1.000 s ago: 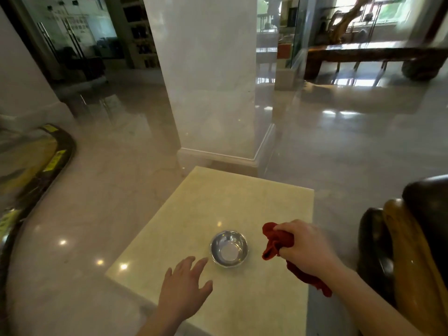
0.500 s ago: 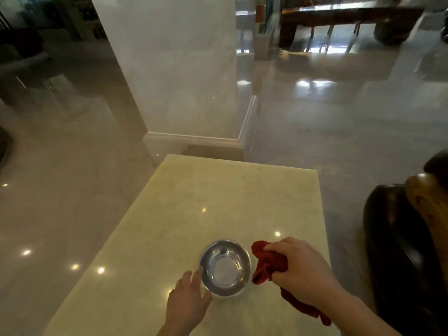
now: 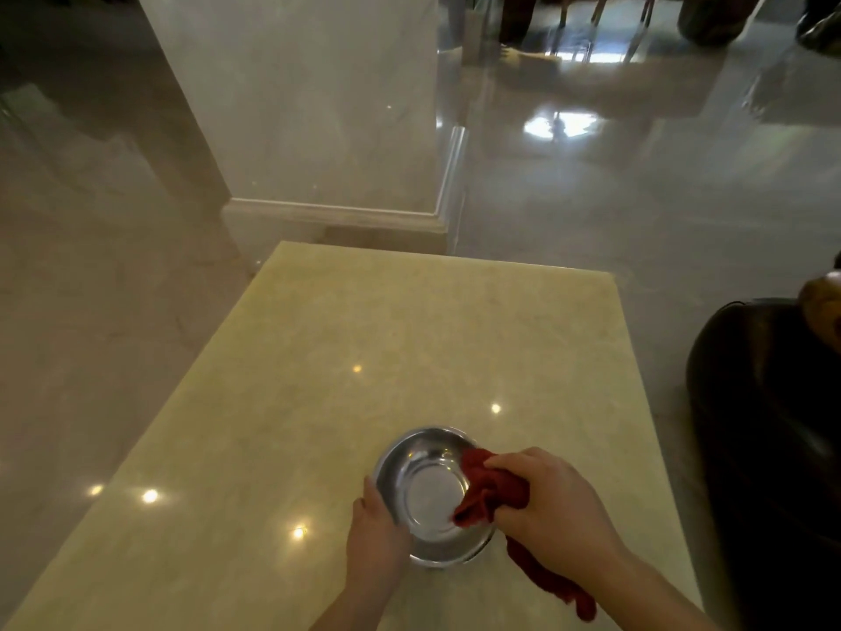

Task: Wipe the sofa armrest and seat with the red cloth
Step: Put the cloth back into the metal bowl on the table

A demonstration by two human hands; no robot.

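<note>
floor [image 3: 637, 230]: polished stone, glossy, with window glare and small ceiling-light reflections; fills the far half of the view.
pillar [image 3: 309, 107]: pale marble, square, with a moulded base; stands just beyond the far edge of the worktop.
worktop [image 3: 409, 339]: cream marble slab, rectangular, shiny, dotted with small light spots; carries the bowl near its near edge.
sofa [image 3: 769, 425]: dark, glossy and rounded, at the right edge of view, just beside the worktop's right side; a tan wooden part shows at its upper right corner. which part of it this is, cannot tell.
right hand [image 3: 555, 507]: comes in from the lower right, over the bowl's right rim; grip closed around the bunched cloth.
left hand [image 3: 375, 535]: comes in from below; fingers and thumb curled against the bowl's left outer wall, grip closed on the bowl.
bowl [image 3: 423, 489]: round, stainless steel, upright on the worktop between the two hands; inside is bright and reflective. whether it holds liquid, cannot tell.
red cloth [image 3: 491, 491]: crumpled in the right hand; one bunched end reaches over the rim into the bowl's right side, and a loose tail hangs out under the wrist and trails toward the near right of the worktop. apart from the sofa.
</note>
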